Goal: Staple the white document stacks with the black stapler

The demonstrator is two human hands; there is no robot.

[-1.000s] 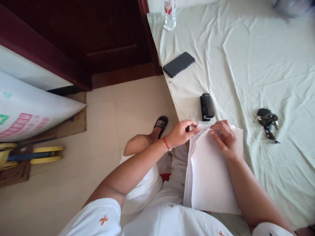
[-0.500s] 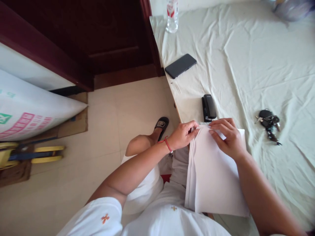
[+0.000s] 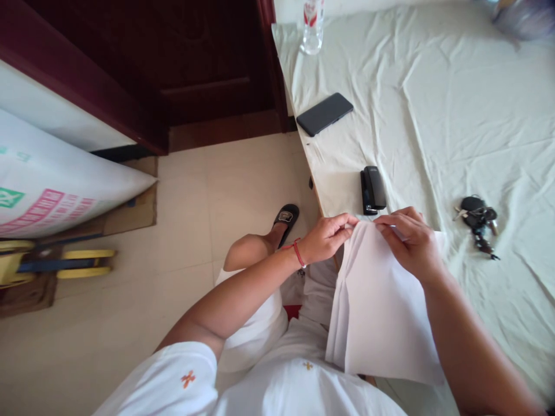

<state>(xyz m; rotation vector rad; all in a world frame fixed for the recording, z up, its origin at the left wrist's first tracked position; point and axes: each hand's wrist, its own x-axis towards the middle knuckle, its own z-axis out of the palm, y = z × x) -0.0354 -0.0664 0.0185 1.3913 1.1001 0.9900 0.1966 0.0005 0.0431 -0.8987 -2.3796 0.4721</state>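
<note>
Several white sheets of paper (image 3: 385, 312) hang over the table's near edge and my lap, their left edges slightly fanned. My left hand (image 3: 332, 234) pinches the upper left corner between thumb and fingers; a red cord bracelet is on that wrist. My right hand (image 3: 410, 240) is closed on the top edge, thumb on the front and fingers behind. Just beyond the paper's top edge, a black stapler (image 3: 373, 190) rests on the table, apart from both hands.
A pale cloth (image 3: 477, 127) covers the table. On it are a black phone (image 3: 325, 114), a plastic bottle (image 3: 313, 29) and a bunch of keys (image 3: 477, 219). To the left, a large white sack (image 3: 65, 179) lies near yellow pallet-jack-like forks (image 3: 87, 263) on the tiled floor.
My right hand has shifted slightly right along the paper's top edge. The sheets' top left corner looks more bunched at my left fingers. The view has shifted a little.
</note>
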